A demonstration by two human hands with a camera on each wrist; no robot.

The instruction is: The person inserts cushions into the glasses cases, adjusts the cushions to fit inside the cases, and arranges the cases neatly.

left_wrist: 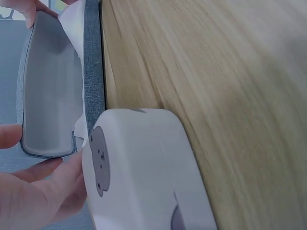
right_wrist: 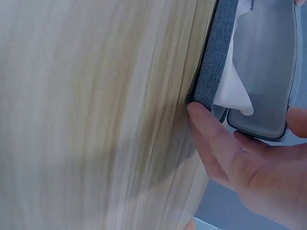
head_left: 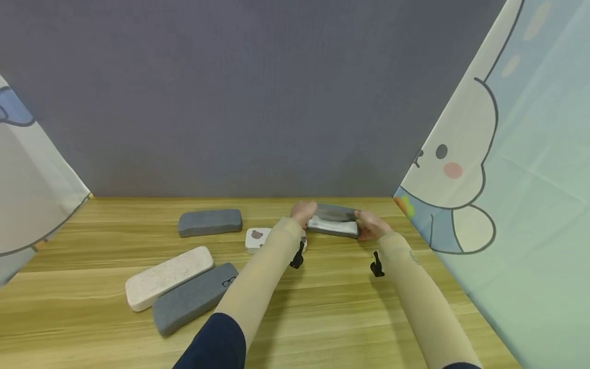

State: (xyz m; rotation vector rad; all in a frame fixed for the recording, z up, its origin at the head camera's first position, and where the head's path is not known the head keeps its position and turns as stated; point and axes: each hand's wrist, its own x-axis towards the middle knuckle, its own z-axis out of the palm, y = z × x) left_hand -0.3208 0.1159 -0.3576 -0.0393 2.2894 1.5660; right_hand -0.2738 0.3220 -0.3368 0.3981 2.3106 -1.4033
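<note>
A dark grey glasses case (head_left: pixel 335 211) stands with its lid raised at the back of the table. Its smooth grey lining (left_wrist: pixel 53 91) faces me, and a white cloth (right_wrist: pixel 234 91) lies in the lower half, one corner poking over the rim. My left hand (head_left: pixel 303 211) grips the case's left end, thumb at the lid's edge and fingers around the lower end. At the right end my right hand (head_left: pixel 372 225) holds it likewise, with fingertips against the base's corner. Just beside the left hand sits a closed white case with bear pictures (left_wrist: pixel 144 163), partly hidden by the left forearm in the head view.
Left on the wooden table (head_left: pixel 322 307) lie a closed grey case (head_left: pixel 209 223), a cream case (head_left: pixel 169 278) and a grey case with a glasses print (head_left: pixel 193 300). A grey panel (head_left: pixel 239 102) rises behind; a cartoon-printed sheet (head_left: pixel 521 230) borders the right.
</note>
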